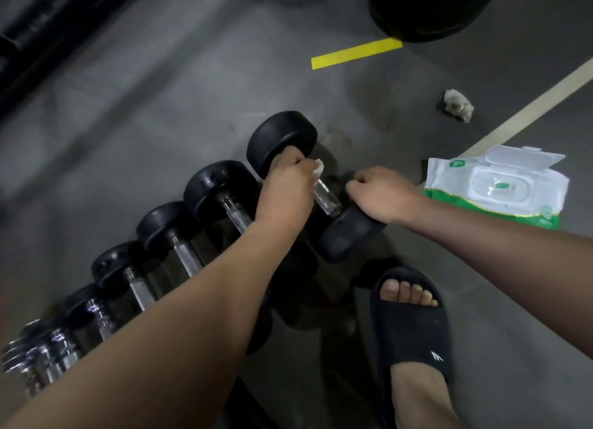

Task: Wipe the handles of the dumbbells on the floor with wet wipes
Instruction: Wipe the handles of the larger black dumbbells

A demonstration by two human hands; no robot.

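Hands sit apart on the end dumbbell [282,139] of the row on the floor [192,107]. The left hand [285,184] pinches a wet wipe [318,166] round the handle [325,199] by the far head, and the right hand [382,194] curls over the near head. Bare chrome slants from left hand toward right, so the wipe probably gets drawn that way.

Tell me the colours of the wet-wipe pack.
The wet-wipe pack is white with green along its near edge, seen in the head view.
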